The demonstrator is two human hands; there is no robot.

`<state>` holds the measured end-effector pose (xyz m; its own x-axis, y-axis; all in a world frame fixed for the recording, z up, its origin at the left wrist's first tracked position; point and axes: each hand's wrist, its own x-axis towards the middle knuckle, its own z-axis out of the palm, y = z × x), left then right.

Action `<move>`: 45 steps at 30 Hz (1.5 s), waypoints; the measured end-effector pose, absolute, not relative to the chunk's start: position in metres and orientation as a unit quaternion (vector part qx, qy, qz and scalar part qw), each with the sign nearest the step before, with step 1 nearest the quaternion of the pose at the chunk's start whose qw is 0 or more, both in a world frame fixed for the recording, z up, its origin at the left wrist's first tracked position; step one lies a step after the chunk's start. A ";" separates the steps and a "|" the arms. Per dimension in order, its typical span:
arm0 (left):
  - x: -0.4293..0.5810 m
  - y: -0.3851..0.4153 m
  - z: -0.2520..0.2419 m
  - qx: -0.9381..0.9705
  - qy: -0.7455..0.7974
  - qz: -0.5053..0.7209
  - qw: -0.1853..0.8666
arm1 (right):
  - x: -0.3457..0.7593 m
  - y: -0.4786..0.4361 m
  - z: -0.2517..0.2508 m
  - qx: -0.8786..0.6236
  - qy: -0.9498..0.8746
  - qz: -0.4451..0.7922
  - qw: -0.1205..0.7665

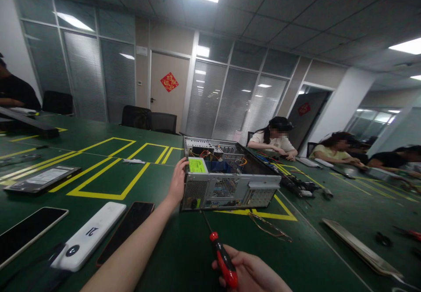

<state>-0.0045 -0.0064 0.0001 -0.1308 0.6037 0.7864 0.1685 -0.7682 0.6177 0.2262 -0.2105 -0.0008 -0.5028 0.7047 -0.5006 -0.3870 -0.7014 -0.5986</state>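
Observation:
An opened metal computer case lies on the green table with its vented back panel facing me. Inside it are wires and a power supply with a bright green label. My left hand grips the case at its left side, fingers at the upper edge by the power supply. Low in the view, my right hand is closed around the red and black handle of a screwdriver. The screwdriver's shaft points up toward the lower edge of the back panel; whether its tip touches is unclear.
To the left lie a hard drive, a white device marked 21, a pale-edged phone and a dark phone. Eyeglasses and dark cables are on the right. Several people sit around the table.

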 end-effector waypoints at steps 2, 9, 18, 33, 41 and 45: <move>-0.005 -0.006 0.000 0.639 0.301 0.689 0.161 | 0.228 -0.212 0.000 -0.359 -0.245 0.840 0.324; -0.005 -0.008 0.001 0.642 0.303 0.686 0.158 | 0.214 -0.209 -0.019 -0.446 -0.272 0.774 0.359; -0.004 -0.008 0.001 0.638 0.303 0.690 0.158 | 0.205 -0.207 -0.018 -0.529 -0.286 0.726 0.333; -0.005 -0.009 0.001 0.634 0.298 0.694 0.167 | 0.220 -0.211 -0.017 -0.376 -0.278 0.824 0.321; -0.004 -0.008 0.001 0.631 0.298 0.696 0.168 | 0.216 -0.207 -0.021 -0.419 -0.178 0.804 0.382; -0.004 -0.007 0.000 0.628 0.297 0.699 0.171 | 0.219 -0.207 -0.025 -0.412 -0.178 0.818 0.361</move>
